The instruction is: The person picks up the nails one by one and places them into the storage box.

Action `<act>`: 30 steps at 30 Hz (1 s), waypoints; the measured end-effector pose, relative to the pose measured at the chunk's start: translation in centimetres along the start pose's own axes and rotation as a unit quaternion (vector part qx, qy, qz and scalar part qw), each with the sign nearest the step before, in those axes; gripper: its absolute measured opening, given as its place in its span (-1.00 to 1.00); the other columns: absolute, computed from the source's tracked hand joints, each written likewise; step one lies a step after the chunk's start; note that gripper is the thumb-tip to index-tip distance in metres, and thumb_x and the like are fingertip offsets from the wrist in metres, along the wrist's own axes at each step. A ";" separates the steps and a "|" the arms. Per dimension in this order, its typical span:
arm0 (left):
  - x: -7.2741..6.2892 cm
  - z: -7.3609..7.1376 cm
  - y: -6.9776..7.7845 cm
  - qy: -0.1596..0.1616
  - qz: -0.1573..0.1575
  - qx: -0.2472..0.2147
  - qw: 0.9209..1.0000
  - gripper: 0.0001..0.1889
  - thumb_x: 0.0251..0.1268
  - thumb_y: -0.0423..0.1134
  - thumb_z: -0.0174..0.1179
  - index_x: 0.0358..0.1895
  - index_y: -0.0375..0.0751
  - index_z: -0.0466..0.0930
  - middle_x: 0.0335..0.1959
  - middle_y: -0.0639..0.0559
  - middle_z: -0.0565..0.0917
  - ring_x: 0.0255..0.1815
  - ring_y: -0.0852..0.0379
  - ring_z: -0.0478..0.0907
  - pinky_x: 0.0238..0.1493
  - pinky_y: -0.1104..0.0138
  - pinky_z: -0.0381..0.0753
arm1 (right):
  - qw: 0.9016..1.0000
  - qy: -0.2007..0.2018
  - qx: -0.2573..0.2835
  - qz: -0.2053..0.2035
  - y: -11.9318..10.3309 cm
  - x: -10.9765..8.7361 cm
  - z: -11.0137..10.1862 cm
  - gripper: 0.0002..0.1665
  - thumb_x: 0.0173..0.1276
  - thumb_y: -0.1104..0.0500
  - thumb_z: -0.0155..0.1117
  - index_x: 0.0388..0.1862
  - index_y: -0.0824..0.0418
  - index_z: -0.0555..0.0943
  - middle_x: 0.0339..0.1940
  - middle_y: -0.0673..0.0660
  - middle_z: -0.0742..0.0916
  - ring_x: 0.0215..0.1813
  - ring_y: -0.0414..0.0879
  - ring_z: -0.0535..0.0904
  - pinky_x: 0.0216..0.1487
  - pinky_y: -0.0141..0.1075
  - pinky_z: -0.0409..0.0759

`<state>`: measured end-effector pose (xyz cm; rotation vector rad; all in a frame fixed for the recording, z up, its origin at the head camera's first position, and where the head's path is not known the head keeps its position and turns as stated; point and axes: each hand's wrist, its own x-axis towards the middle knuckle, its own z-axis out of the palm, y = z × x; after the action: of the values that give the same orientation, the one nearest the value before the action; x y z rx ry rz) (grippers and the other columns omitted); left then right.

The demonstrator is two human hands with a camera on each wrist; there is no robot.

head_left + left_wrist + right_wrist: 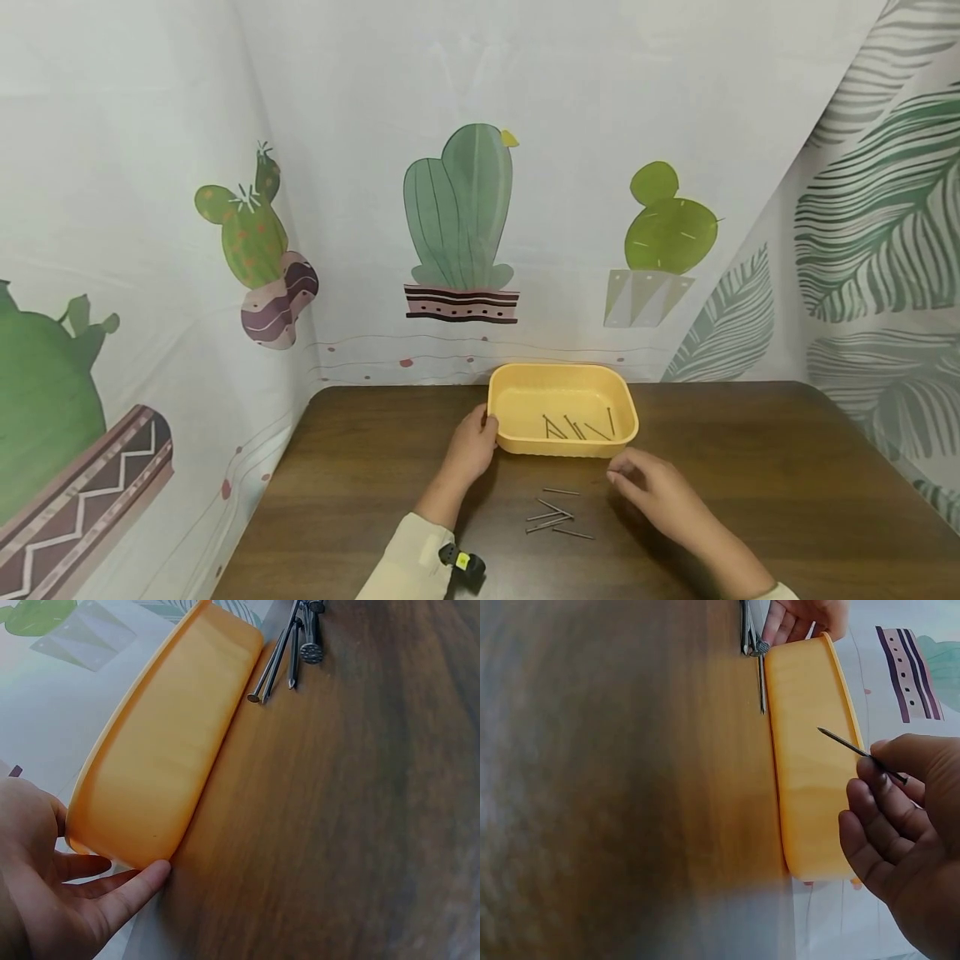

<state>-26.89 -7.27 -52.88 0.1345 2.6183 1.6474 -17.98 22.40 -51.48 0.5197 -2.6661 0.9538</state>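
Observation:
A yellow plastic tray (558,447) sits at the far edge of the wooden table, with several nails (577,430) lying on its floor. My left hand (472,443) holds the tray's left end, fingers bent round its corner as the left wrist view shows. Close to the front right corner is my right hand (656,492). Between thumb and forefinger it pinches a nail (844,742), its point sticking out past the fingertips in the right wrist view. In front of the tray lies a loose group of several nails (555,518), some crossing each other.
The dark wooden table (750,475) reaches back to a hanging cloth (562,208) printed with cacti and leaves. The cloth also hangs along the left side. A small black device (463,562) is strapped at my left sleeve.

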 end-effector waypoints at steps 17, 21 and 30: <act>0.0 0.1 0.1 0.007 0.003 0.014 1.000 -0.49 0.63 -0.10 -0.23 0.44 -0.31 0.35 0.23 -0.23 0.56 0.05 0.01 0.64 -0.01 0.22 0.72 | 0.997 0.060 0.038 0.019 -0.6 0.6 -0.1 -0.79 0.30 0.31 0.42 -0.27 0.00 0.63 -0.38 -0.21 0.68 -0.29 -0.43 0.56 -0.24 -0.38 0.68; -0.1 0.2 0.0 0.006 -0.001 0.010 1.000 -0.49 0.63 -0.09 -0.23 0.45 -0.29 0.35 0.26 -0.22 0.55 0.09 0.00 0.63 0.01 0.21 0.72 | 0.997 0.071 0.031 0.015 -0.6 0.7 -0.2 -0.79 0.30 0.31 0.42 -0.27 0.00 0.63 -0.36 -0.22 0.68 -0.27 -0.43 0.56 -0.23 -0.37 0.69; -0.1 0.2 0.1 0.009 -0.001 0.008 1.000 -0.49 0.63 -0.09 -0.22 0.45 -0.29 0.35 0.25 -0.22 0.55 0.06 0.01 0.64 0.00 0.20 0.72 | 0.994 0.108 0.019 -0.019 -0.7 2.0 -0.9 -0.80 0.27 0.33 0.44 -0.23 0.07 0.66 -0.31 -0.18 0.69 -0.23 -0.42 0.55 -0.22 -0.28 0.69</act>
<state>-26.75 -7.06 -52.87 0.1184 2.6435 1.6346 -19.39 21.99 -49.70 0.4462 -2.4422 0.9913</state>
